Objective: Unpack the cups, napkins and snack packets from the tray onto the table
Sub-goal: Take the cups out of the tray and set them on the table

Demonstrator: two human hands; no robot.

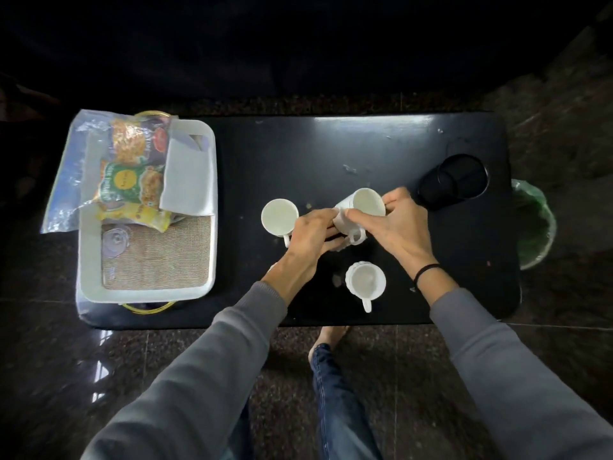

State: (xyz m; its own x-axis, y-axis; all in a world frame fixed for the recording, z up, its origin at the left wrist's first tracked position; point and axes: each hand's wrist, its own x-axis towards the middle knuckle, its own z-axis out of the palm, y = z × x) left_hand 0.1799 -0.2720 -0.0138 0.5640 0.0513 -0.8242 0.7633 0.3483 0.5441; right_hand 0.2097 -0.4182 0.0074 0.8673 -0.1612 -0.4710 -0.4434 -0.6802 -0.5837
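Both hands hold a tilted white cup point(363, 207) above the middle of the black table point(331, 144). My left hand point(310, 239) grips its lower side; my right hand point(396, 224) curls round its rim and body. A second white cup point(279, 216) stands upright just left of my left hand. A third white cup point(365, 282) stands upright nearer the front edge. The white tray point(96, 287) sits at the table's left end. In it lie snack packets point(132, 167) and a folded white napkin point(187, 175).
A black round holder point(454, 180) sits in the table's right end. A bin with a green liner point(534, 224) stands on the floor beyond the right edge. A clear glass object point(114, 242) lies on the tray's woven mat. My leg and foot are below the table's front edge.
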